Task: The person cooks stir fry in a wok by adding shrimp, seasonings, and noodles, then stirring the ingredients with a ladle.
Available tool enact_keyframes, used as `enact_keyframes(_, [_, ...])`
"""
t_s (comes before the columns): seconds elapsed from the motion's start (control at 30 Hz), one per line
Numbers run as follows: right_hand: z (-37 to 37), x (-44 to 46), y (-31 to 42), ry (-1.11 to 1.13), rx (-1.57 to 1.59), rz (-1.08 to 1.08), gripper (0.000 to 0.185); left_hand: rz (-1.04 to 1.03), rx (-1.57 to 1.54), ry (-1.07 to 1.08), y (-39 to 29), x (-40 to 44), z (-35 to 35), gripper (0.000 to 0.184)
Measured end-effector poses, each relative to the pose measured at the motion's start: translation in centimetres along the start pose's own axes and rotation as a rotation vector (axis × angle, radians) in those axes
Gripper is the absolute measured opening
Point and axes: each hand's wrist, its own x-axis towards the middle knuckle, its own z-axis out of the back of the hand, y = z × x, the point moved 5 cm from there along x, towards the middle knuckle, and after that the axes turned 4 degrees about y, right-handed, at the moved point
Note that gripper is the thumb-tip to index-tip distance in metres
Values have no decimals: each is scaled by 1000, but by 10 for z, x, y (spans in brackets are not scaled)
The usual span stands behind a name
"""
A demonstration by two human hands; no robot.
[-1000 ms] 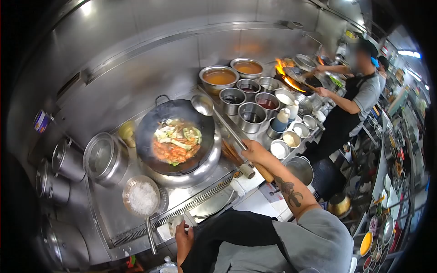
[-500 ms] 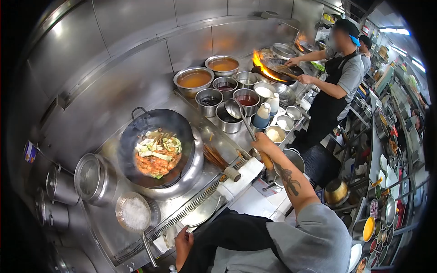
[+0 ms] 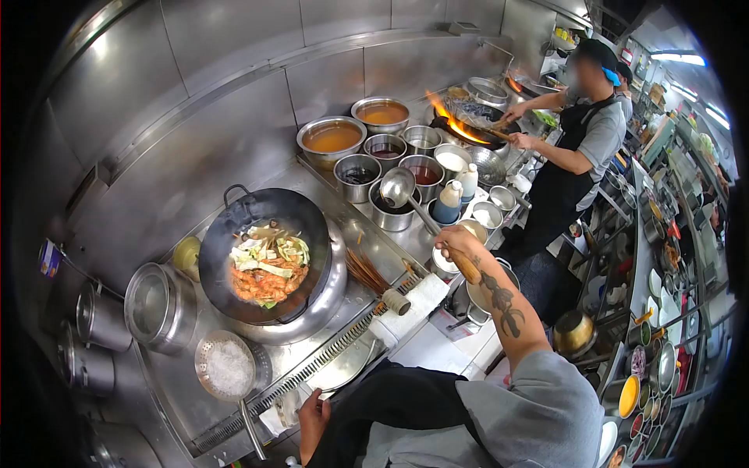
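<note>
Steel wall [image 3: 226, 117] rises behind the tabletop [image 3: 175, 382] and its wok [image 3: 308, 222], which holds mixed food [image 3: 269, 273]. Right of the wok, the ladle [image 3: 398, 187] extends from the right hand [image 3: 456, 240], grip closed round its handle, bowl over a pot [image 3: 392, 221]. Nearer than the wok is the left hand [image 3: 314, 413]; how wide its grip is, I cannot tell

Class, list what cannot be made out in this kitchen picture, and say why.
Head view, all:
- Beneath the round black wok: hidden by the wok.
- Whether the bare left hand holds anything: fingers too small.
- Print on the small purple-and-yellow packet: too small.
- Base of the lower-left steel pot: cut off by the bottom edge.
</note>
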Motion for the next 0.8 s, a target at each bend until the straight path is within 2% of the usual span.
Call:
enact_keyframes(0.07, [-1,-7,4,7,12,26,9,-59,29,-23,12,-1,-1,35])
enact_keyframes(0.17, [1,0,4,10,-109,80,9,13,-3,10,-6,-3,4,33])
enact_keyframes(0.27, [-1,16,7,-66,-442,80,15,1,-21,4,-5,-4,5,32])
enact_keyframes(0.37, [3,40,2,-111,-620,108,20,15,32,11,-7,-6,7,31])
enact_keyframes(0.47, [-1,43,7,-92,-616,55,18,50,69,19,-2,-10,7,31])
enact_keyframes(0.57, [3,48,8,40,-473,14,16,90,14,29,-1,-15,6,31])
enact_keyframes(0.67, [5,26,19,75,-361,-20,14,100,42,30,-1,-17,7,31])
enact_keyframes(0.8, [9,11,20,28,-193,-43,14,133,14,28,-10,-19,8,31])
